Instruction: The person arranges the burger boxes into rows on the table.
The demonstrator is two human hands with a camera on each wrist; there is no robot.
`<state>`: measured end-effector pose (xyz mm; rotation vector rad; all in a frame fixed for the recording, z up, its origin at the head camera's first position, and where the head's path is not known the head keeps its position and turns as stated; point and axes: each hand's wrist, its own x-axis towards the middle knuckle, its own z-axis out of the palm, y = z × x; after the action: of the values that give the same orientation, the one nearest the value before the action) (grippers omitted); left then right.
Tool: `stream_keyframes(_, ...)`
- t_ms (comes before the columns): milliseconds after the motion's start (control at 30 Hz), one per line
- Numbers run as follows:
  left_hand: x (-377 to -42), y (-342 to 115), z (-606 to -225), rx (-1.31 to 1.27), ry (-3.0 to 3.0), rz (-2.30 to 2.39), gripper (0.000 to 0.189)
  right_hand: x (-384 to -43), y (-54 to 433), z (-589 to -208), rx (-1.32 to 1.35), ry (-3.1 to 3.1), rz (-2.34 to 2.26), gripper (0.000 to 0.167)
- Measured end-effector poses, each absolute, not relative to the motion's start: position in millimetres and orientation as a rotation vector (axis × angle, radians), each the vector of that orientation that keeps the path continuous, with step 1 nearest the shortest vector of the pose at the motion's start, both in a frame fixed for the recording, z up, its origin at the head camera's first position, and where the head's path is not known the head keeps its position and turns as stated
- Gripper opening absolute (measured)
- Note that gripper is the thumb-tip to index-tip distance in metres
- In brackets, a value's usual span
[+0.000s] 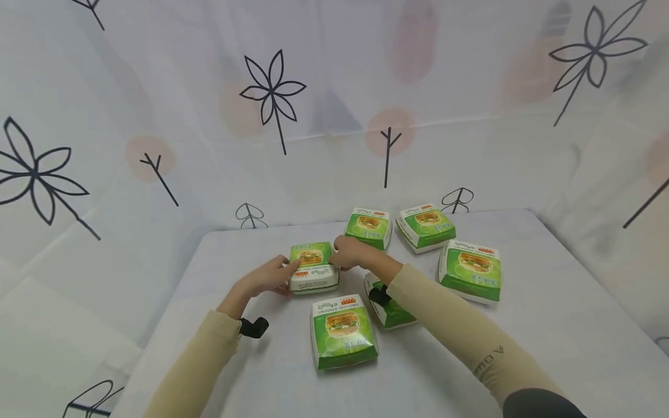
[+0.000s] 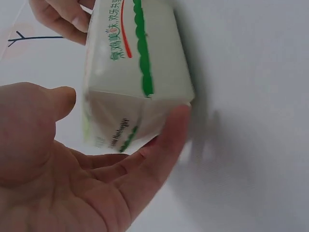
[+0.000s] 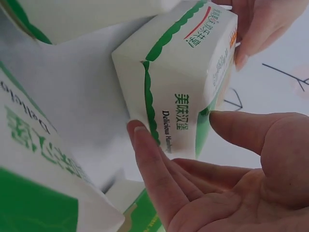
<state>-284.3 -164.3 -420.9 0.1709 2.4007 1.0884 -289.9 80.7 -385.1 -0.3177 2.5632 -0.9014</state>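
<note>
While one burger box [image 1: 313,270] lies between both hands at the desk [image 1: 235,354], left hand [image 1: 269,276] has half-open fingers bent round its left side | right hand [image 1: 356,253]: fingers half open, holding its right side | five similar boxes [image 1: 343,342]: one nearer the person, four further right.

Burger boxes [image 1: 313,268] are green and white — sleeves [image 1: 455,328] beige, the pale backdrop [image 1: 324,180] black-flowered.

Right hand [image 3: 241,195] gripping a white-and-green box [image 3: 166,77] between thumb and fingers, left hand [image 3: 268,24] touching its far end, other boxes [image 3: 41,205] crowding the left side and bottom, white tabletop [image 3: 89,89] showing between
</note>
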Motion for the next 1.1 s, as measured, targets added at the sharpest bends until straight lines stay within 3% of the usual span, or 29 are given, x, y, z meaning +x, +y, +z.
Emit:
stream_keyframes(233,-285,-170,-418,0.171,2.414,1.058,0.078,-282,85,-382,-0.35,2.556,-0.851,0.046)
stream_keyframes(633,-288,-168,-425,0.173,2.379,1.135,0.071,-280,83,-392,-0.295,2.465,-0.993,0.032)
stream_keyframes(1100,-288,-168,-424,0.162,2.378,1.134,0.073,-280,82,-392,-0.259,2.421,-1.065,0.039)
